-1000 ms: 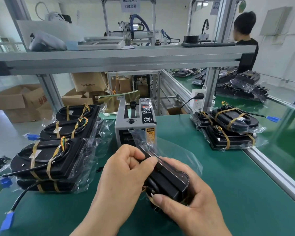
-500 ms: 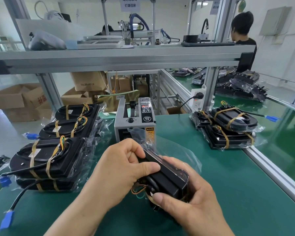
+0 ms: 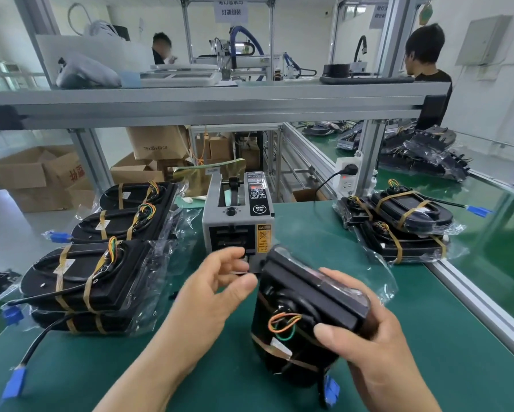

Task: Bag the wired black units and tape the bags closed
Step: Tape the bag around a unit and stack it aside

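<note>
While the bagged stack is sitting over on the left of the green mat with a blue plug trailing off it, the left hand is hovering right at the mouth of the tape dispenser. Its fingers are half curled, thumb and forefinger apart. I'm not seeing any tape between them, so it's holding nothing as far as I can tell.

Just right of that, the black unit is standing on end on the mat with its clear bag billowing out behind it. Orange and green wires are showing on the near side. The right hand is gripping it firmly, thumb across the front and fingers wrapped behind. Further right, the taped pile is lying by the rail.

My read: this is looking like the tape-grabbing step. If you're doing this, I'd be pinching the strip by one end only so it's not sticking to itself. I'd also be pressing the loose bag flat against the unit with the right hand and tucking those wires in before sealing. The plastic is looking bunched behind the unit, so I'd be smoothing that down first, otherwise the tape is probably going to wrinkle and peel.
</note>
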### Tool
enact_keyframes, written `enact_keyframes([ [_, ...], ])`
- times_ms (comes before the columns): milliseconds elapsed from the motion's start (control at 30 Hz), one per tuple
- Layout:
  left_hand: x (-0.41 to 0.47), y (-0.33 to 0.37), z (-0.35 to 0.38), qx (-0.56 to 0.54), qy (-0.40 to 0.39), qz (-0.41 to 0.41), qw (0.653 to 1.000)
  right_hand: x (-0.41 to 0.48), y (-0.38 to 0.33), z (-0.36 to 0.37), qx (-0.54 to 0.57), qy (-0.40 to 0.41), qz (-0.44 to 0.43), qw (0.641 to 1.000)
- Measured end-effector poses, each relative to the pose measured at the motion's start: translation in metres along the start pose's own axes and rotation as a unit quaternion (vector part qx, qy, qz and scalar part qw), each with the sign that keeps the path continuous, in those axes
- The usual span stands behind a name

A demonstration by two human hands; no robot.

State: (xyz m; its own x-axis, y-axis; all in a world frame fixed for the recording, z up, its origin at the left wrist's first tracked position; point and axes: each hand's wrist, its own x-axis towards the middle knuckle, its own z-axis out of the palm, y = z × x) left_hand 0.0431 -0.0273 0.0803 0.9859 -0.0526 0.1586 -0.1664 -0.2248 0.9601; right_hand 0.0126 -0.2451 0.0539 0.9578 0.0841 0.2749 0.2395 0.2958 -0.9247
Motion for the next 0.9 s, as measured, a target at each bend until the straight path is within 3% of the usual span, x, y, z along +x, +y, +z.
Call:
enact_keyframes([
  [100,-0.002,-0.013,0.007,-0.021,-0.164,-0.024,0.986,0.005,0.013,-0.008,0.113,-0.013,0.007,0.993],
  [267,0.006,-0.012,0.002,-0.060,-0.155,-0.010,0.986,0.014,0.027,-0.013,0.182,-0.064,0.034,0.981],
  [367,0.012,-0.001,-0.014,0.037,-0.144,0.017,0.989,0.015,0.031,-0.024,0.136,-0.048,0.062,0.988],
  [433,0.014,0.010,-0.024,0.068,-0.140,-0.006,0.988,0.015,0.028,-0.031,0.066,-0.001,0.059,0.996],
  [500,0.015,0.016,-0.030,0.122,-0.134,-0.022,0.983,0.016,0.022,-0.036,-0.019,0.027,0.028,0.999],
  [600,0.015,0.018,-0.030,0.208,-0.145,-0.001,0.967,0.020,0.010,-0.035,-0.111,0.001,-0.019,0.994],
  [900,0.019,0.004,-0.020,0.338,-0.162,0.049,0.926,0.031,0.006,-0.018,-0.142,-0.046,-0.022,0.989],
])
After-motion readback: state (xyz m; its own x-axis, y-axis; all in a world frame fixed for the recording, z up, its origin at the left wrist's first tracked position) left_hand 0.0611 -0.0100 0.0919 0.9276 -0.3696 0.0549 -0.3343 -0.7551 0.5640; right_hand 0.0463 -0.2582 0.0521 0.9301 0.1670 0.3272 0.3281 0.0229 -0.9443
